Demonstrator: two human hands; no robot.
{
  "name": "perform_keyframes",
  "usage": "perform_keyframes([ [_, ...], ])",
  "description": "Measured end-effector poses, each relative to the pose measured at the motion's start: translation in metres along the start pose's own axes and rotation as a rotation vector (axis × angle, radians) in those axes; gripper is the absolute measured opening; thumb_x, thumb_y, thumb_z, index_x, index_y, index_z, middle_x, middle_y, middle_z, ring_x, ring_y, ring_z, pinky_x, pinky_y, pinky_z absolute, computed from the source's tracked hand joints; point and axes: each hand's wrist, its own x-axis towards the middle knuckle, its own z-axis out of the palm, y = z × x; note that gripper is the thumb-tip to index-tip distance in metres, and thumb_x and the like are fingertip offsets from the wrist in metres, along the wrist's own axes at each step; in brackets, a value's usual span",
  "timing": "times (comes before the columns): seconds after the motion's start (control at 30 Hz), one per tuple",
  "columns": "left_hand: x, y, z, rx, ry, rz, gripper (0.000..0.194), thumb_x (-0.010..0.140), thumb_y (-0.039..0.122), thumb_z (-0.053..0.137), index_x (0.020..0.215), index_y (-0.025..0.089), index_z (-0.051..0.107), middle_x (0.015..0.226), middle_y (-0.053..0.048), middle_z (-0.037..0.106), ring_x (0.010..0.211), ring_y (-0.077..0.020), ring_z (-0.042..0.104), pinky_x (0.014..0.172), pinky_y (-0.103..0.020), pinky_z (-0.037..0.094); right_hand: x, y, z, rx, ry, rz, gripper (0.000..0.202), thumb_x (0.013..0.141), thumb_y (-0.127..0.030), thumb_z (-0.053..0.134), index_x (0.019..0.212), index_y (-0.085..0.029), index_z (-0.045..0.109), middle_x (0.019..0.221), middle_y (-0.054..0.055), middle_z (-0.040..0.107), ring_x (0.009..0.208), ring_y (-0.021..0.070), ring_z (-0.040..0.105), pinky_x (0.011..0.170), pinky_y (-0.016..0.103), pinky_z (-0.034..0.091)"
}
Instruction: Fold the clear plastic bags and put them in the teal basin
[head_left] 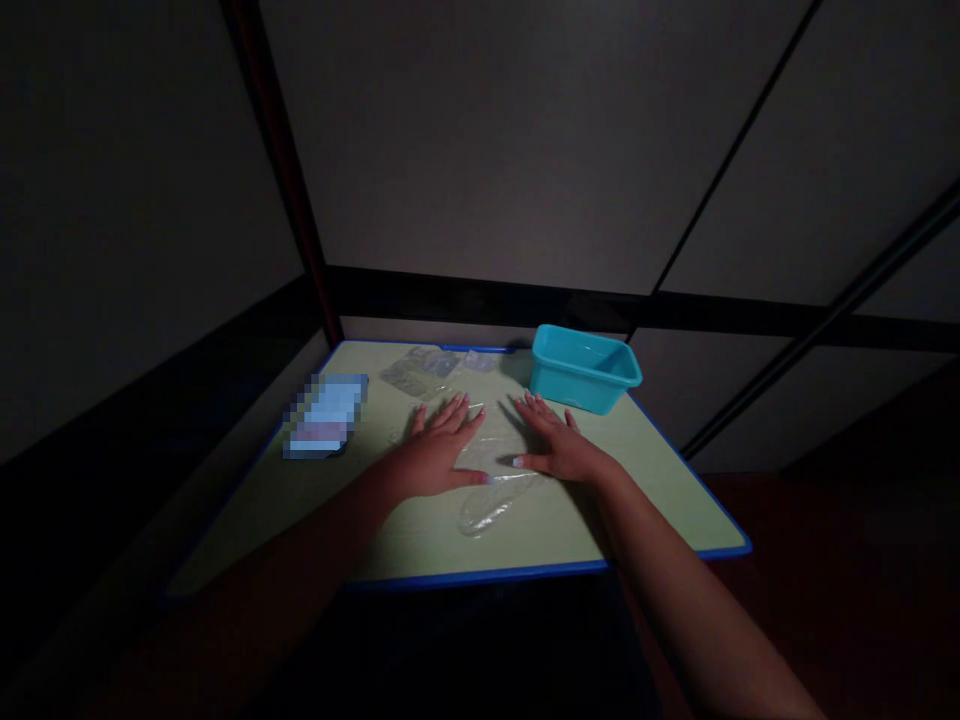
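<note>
A clear, crinkled plastic sheet or bag (pixel 491 505) lies on the pale green table (pixel 405 545), its lower end reaching toward the near edge. My left hand (pixel 439 455) rests palm down at its left side, fingers spread. On the right side of the plastic, my right hand (pixel 559 447) is also palm down, its thumb apart from the fingers. Neither hand grips anything. Part of the plastic is hidden under the hands.
More clear plastic pieces (pixel 420 372) lie at the back left. A turquoise basket (pixel 574 385) stands at the back right. A phone (pixel 326 418) with a blurred screen lies at the left. Wall panels rise behind the blue-edged table.
</note>
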Motion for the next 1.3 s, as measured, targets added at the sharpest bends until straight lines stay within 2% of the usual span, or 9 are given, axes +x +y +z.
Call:
perform_keyframes([
  [0.1,0.003,-0.002,0.008,0.028,0.087,-0.013,0.078,0.083,0.061,0.041,0.146,0.022,0.016,0.152,-0.012,0.004,0.140,-0.0288,0.001,0.106,-0.060,0.003,0.002,-0.013,0.006,-0.038,0.048,-0.087,0.086,0.080,-0.060,0.048,0.146,-0.029,0.002,0.153,0.009,0.003,0.140,0.0265,0.003,0.104,0.062,0.001],
  [0.27,0.010,-0.007,0.018,0.073,0.198,-0.080,0.058,0.092,0.042,0.034,0.145,0.021,0.021,0.152,-0.009,0.013,0.140,-0.0254,0.007,0.108,-0.057,0.007,0.008,-0.032,0.018,-0.123,0.077,-0.193,0.068,0.091,-0.054,0.027,0.146,-0.026,-0.001,0.152,0.005,0.004,0.140,0.0217,0.002,0.106,0.058,-0.001],
  [0.4,0.013,-0.011,0.019,0.056,0.154,-0.121,0.059,0.091,0.044,0.033,0.145,0.021,0.021,0.152,-0.008,0.013,0.140,-0.0247,0.008,0.107,-0.057,0.011,0.010,-0.034,0.023,-0.155,0.049,-0.136,0.070,0.090,-0.057,0.023,0.147,-0.023,0.001,0.152,0.007,0.002,0.140,0.0242,0.001,0.106,0.059,-0.001],
  [0.57,0.014,-0.013,0.020,0.016,0.046,-0.157,0.062,0.091,0.052,0.029,0.144,0.021,0.023,0.151,-0.010,0.015,0.140,-0.0248,0.012,0.105,-0.061,0.008,0.011,-0.030,0.023,-0.126,-0.021,-0.076,0.076,0.087,-0.065,0.021,0.147,-0.020,0.005,0.152,0.009,0.006,0.140,0.0258,0.005,0.106,0.060,0.000],
  [0.73,0.014,-0.014,0.023,0.014,0.025,-0.205,0.065,0.089,0.057,0.027,0.145,0.023,0.020,0.152,-0.008,0.013,0.140,-0.0272,0.010,0.104,-0.064,0.006,0.010,-0.033,0.021,-0.107,-0.053,-0.073,0.075,0.087,-0.066,0.021,0.147,-0.023,0.006,0.152,0.007,0.005,0.140,0.0260,0.006,0.106,0.061,0.003],
  [0.87,0.013,-0.014,0.021,0.025,0.024,-0.237,0.067,0.089,0.058,0.025,0.145,0.021,0.021,0.151,-0.011,0.011,0.140,-0.0275,0.007,0.105,-0.063,0.007,0.008,-0.033,0.019,-0.099,-0.054,-0.078,0.073,0.087,-0.065,0.020,0.147,-0.025,0.007,0.152,0.007,0.007,0.140,0.0255,0.007,0.106,0.061,0.004],
  [1.07,0.010,-0.012,0.014,0.044,0.093,-0.184,0.066,0.090,0.056,0.026,0.145,0.021,0.020,0.152,-0.011,0.011,0.140,-0.0257,0.005,0.105,-0.061,0.008,0.007,-0.020,0.017,-0.109,0.060,-0.016,0.064,0.091,-0.054,0.022,0.146,-0.027,0.004,0.152,0.004,0.006,0.140,0.0228,0.007,0.107,0.059,0.005],
  [1.2,0.009,-0.013,0.016,0.037,0.051,-0.091,0.068,0.088,0.061,0.027,0.145,0.024,0.020,0.152,-0.010,0.008,0.140,-0.0248,0.002,0.105,-0.061,0.008,0.008,-0.014,0.018,-0.131,0.021,0.050,0.065,0.091,-0.054,0.021,0.147,-0.024,0.006,0.152,0.005,0.005,0.140,0.0221,0.007,0.107,0.059,0.006],
  [1.3,0.009,-0.014,0.019,0.024,0.007,-0.111,0.070,0.087,0.064,0.027,0.145,0.026,0.019,0.152,-0.011,0.008,0.140,-0.0267,0.002,0.105,-0.061,0.008,0.008,-0.014,0.019,-0.141,0.002,0.056,0.066,0.091,-0.055,0.019,0.147,-0.021,0.007,0.152,0.006,0.006,0.140,0.0209,0.007,0.108,0.056,0.007],
])
